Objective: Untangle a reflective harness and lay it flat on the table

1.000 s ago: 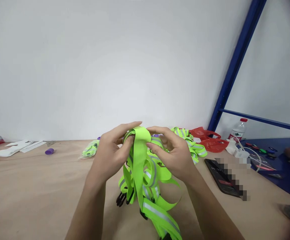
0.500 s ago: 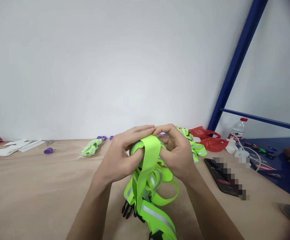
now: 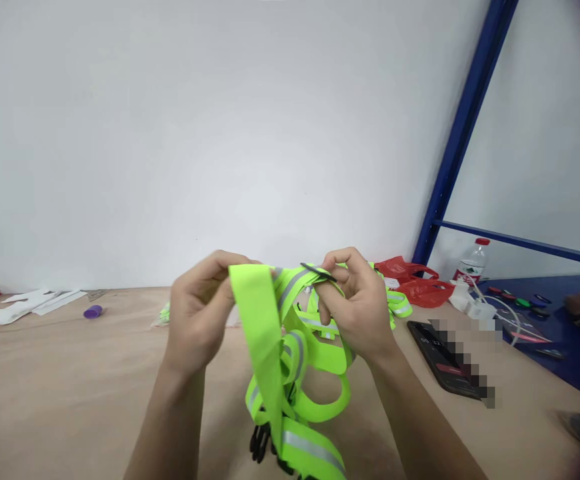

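Both hands hold a neon-green reflective strap (image 3: 256,313) with grey stripes up above the table. My left hand (image 3: 201,310) pinches the wide band at the upper left, thumb in front. At the upper right, my right hand (image 3: 357,303) grips the strap beside a black slider (image 3: 319,271). Between my forearms the rest of the strap hangs in loops down to the table. A black side-release buckle (image 3: 260,441) lies at the lower end of those loops.
Behind my right hand lie more green straps (image 3: 400,305) and a red plastic bag (image 3: 423,287). A phone (image 3: 443,360), a charger (image 3: 480,309) and a water bottle (image 3: 473,259) are at the right. To the left are a purple cap (image 3: 93,311), white paper pieces (image 3: 33,303) and a partly hidden bagged strap (image 3: 164,315).
My hands, close together before, have moved apart, the left one going left. The strap is now stretched between them, and the black slider has come into view by my right hand.
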Tool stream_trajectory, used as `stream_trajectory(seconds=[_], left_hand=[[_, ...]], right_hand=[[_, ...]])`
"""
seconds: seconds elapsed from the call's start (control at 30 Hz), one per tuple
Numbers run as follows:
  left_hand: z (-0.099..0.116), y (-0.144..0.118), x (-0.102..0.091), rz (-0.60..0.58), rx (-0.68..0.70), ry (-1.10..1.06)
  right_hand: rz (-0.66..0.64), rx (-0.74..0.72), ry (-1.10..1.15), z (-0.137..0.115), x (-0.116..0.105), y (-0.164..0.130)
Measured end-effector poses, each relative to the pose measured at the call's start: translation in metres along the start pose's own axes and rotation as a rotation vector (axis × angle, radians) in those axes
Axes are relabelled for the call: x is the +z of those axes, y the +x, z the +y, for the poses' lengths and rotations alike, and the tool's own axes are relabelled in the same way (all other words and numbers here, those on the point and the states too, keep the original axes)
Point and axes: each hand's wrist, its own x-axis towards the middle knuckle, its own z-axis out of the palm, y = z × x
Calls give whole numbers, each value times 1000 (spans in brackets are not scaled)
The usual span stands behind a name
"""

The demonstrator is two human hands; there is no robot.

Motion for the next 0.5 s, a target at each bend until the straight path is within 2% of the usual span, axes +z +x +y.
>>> stream_trajectory(seconds=[0.1, 0.17, 0.27, 0.37, 0.5], left_hand=[[2, 3, -13, 113, 80, -142], [4, 5, -21, 147, 84, -179], [3, 9, -31, 177, -28, -156], [-4, 14, -37, 155, -206, -92], [-17, 20, -41, 100, -447, -23]], right_hand=[[-44, 86, 138, -3, -7, 4], [-56, 128, 271, -5, -10, 6], [-19, 179, 437, -9, -12, 7], [49, 207, 552, -12, -17, 8], [266, 188, 686, -14, -30, 13]])
